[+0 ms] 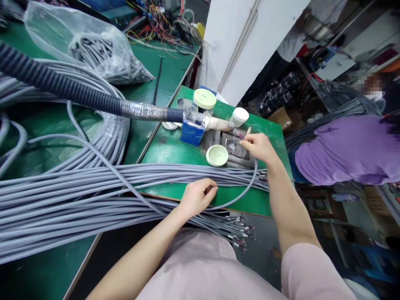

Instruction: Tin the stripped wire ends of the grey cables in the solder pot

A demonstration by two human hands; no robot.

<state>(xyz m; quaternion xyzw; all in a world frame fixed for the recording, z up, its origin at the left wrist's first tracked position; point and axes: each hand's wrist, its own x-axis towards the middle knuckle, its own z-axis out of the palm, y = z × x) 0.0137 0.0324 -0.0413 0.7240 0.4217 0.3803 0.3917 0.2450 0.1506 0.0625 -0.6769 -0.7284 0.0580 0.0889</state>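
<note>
My right hand (pixel 258 146) pinches the end of a grey cable (pixel 255 171), whose thin coloured wires point left over a dark square metal pot (pixel 233 146). The cable curves down from that hand and back towards my left hand (pixel 198 196). The fingers of my left hand are curled around a grey cable near the table's front edge. Left of the pot stands a small open pale-green bowl (pixel 217 155). The nozzle of a ribbed hose (pixel 220 124) ends just above the pot's back left, resting by a blue box (pixel 191 132).
Long bundles of grey cable (pixel 78 177) cross the green table, some ends hanging past its front edge. A white jar (pixel 239 116) and a round yellow-green lid (pixel 204 98) stand behind the pot. A plastic bag (pixel 93 50) lies back left. A person in purple (pixel 346 150) is at the right.
</note>
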